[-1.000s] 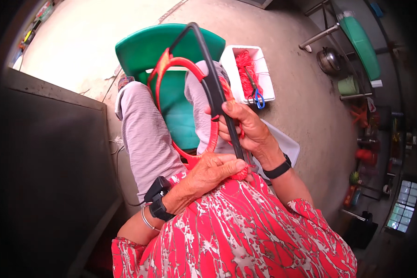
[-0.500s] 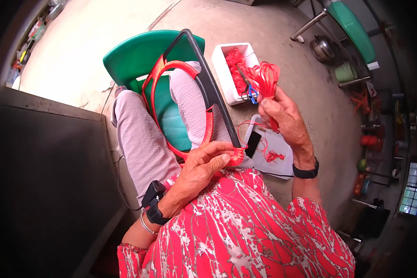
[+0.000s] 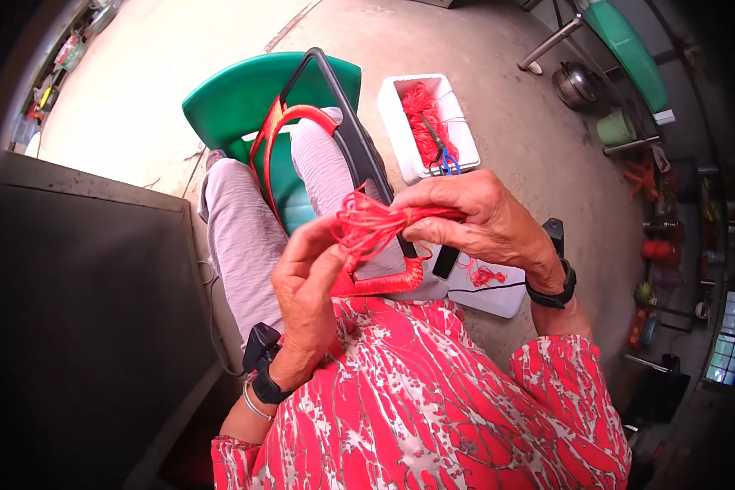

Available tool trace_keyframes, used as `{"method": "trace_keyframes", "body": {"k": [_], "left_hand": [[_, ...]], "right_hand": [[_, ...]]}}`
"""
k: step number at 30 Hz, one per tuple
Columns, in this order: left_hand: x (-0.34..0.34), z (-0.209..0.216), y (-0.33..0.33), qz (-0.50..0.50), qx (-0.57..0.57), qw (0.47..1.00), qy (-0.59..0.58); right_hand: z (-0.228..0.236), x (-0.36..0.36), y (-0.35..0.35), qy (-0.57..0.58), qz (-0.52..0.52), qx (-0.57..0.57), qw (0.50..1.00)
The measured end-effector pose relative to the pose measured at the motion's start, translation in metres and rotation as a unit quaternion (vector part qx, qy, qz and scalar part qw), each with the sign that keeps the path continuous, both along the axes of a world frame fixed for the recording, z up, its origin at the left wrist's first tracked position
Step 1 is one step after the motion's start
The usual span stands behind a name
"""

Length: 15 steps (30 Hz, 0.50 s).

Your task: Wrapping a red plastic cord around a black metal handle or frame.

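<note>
A bundle of thin red cord (image 3: pixel 374 224), gathered at its middle, is stretched sideways between my two hands above my lap. My right hand (image 3: pixel 494 220) grips its tied end between thumb and fingers. At the looped end, my left hand (image 3: pixel 306 282) pinches the strands with thumb and fingertips. Behind and below the bundle leans a black frame (image 3: pixel 347 106), resting against my lap. Red cord wrapping (image 3: pixel 396 282) covers its lower corner and a curved part (image 3: pixel 302 114). The bundle and my hands hide some of the frame.
A green chair (image 3: pixel 220 102) stands between my legs. To its right, a white box (image 3: pixel 390 122) holds red cord and blue-handled scissors (image 3: pixel 447 162). A dark phone (image 3: pixel 445 261) and loose red cord (image 3: pixel 487 276) lie on a white tray (image 3: pixel 506 302). A dark cabinet (image 3: pixel 90 310) is at left.
My left hand has left the frame's wrapped corner and moved up to the cord bundle. My right hand has brought the bundle down and left, turning it sideways.
</note>
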<state>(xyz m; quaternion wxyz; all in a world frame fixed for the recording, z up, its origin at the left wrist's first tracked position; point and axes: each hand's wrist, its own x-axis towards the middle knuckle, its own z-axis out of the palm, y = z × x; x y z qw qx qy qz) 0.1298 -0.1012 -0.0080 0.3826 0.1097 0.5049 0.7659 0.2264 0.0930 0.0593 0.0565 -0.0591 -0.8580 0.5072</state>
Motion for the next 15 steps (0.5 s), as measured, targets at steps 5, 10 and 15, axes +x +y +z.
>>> {"method": "trace_keyframes", "body": {"k": [5,10,15], "left_hand": [[-0.008,0.012,0.003,0.047,0.000,0.984,0.170],[0.005,0.000,0.010,-0.036,-0.054,0.991,0.117],[0.004,-0.005,0.012,-0.052,-0.109,0.988,0.096]], "right_hand": [[0.001,-0.012,-0.005,0.023,0.087,0.193,0.977],[-0.003,-0.022,-0.008,0.014,0.097,0.243,0.965],[-0.009,-0.008,0.008,0.143,-0.078,0.193,0.967]]}}
